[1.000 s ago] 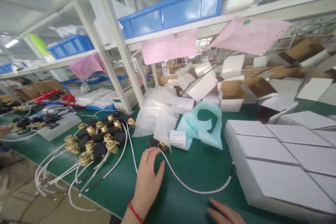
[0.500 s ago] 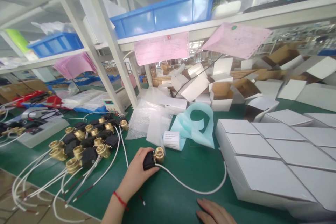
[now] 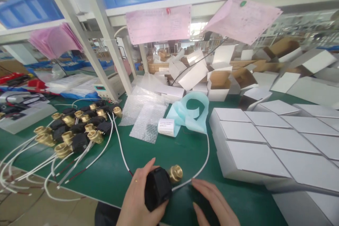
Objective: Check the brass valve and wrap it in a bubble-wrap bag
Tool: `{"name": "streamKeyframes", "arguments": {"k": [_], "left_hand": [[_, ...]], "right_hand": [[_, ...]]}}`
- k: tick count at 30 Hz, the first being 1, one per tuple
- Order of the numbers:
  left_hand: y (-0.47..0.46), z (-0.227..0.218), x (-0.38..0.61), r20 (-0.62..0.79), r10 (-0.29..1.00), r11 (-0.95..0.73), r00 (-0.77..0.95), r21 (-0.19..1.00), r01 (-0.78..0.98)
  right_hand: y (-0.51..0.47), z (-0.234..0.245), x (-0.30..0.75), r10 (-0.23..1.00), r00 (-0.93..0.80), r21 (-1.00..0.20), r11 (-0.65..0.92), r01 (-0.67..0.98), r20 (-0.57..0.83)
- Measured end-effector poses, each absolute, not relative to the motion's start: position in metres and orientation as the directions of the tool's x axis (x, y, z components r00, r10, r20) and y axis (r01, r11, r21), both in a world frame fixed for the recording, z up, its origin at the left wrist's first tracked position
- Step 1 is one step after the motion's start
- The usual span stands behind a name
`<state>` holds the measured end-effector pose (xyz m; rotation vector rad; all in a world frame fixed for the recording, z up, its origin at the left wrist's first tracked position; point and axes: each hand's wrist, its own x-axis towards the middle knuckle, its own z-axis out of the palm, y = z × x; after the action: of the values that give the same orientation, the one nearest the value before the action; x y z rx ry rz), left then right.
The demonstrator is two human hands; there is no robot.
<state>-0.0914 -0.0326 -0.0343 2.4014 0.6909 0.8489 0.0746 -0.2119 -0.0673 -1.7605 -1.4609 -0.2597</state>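
Observation:
My left hand (image 3: 137,201) is closed around a black sensor body (image 3: 156,188) with a brass threaded fitting (image 3: 176,173) at its end. A white cable (image 3: 201,162) runs from it in a loop across the green table (image 3: 182,150). My right hand (image 3: 212,203) lies just right of the part near the cable, fingers stretched out, holding nothing. A pile of several like black-and-brass parts with white cables (image 3: 76,132) lies to the left.
Closed white boxes (image 3: 265,141) fill the right side. Bubble-wrap bags (image 3: 144,114), a label roll (image 3: 166,127) with teal backing strip (image 3: 193,113), and open cartons (image 3: 219,81) lie behind. Shelf posts (image 3: 106,46) and pink sheets (image 3: 159,23) hang above.
My left hand took hold of the black-and-brass part and drew it toward me, lifting it; the cable trailed along. My right hand moved up beside it. The view tilted down.

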Motion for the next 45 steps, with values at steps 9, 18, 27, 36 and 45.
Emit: {"name": "streamKeyframes", "arguments": {"k": [9,18,27,36,45], "left_hand": [[-0.062,-0.006,-0.069,0.406,0.433,-0.809,0.805,0.568,0.148],[-0.062,-0.005,-0.072,0.444,0.389,-0.844,0.807,0.523,0.119],[-0.081,-0.017,-0.064,0.409,0.577,-0.773,0.706,0.551,0.313],[-0.054,-0.019,-0.075,0.05,0.638,-0.34,0.768,0.914,0.223],[-0.062,-0.019,-0.046,-0.19,0.462,0.183,0.866,0.976,0.117]], "right_hand": [[-0.197,-0.055,0.062,0.731,0.296,-0.519,0.092,0.85,0.615],[-0.199,-0.052,0.064,0.765,0.311,-0.578,0.097,0.811,0.564],[-0.182,-0.059,0.043,0.655,0.519,-0.738,0.09,0.669,0.55],[-0.178,-0.068,0.036,0.747,0.664,-0.869,0.347,-0.353,0.029],[-0.182,-0.064,0.05,0.956,0.281,-0.467,0.212,-0.858,-0.083]]}}
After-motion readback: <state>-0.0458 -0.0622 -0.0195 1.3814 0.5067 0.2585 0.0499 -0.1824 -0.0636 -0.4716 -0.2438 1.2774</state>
